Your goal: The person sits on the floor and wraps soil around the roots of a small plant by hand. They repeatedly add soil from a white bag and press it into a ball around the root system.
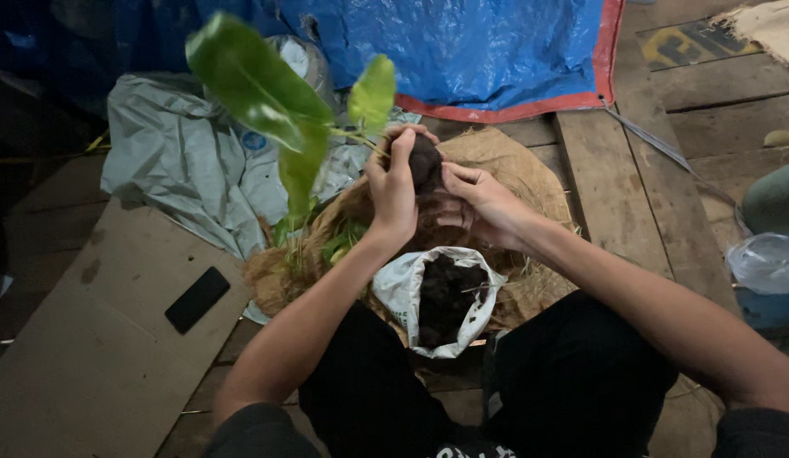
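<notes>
My left hand [393, 188] grips a dark ball of soil [426, 161] at the root of a small plant, whose broad green leaves [267, 93] stick out to the left. My right hand [479, 202] touches the underside of the soil ball with its fingers curled around it. Below both hands sits an open white bag of dark soil [441, 297] between my knees, resting on a heap of brown fibre [530, 182].
A black phone [197, 298] lies on a cardboard sheet [97, 356] at left. A grey sack [182, 161] and blue tarpaulin [462, 51] lie behind. Wooden planks [649, 195] run to the right, with a clear plastic bag [766, 263] at the right edge.
</notes>
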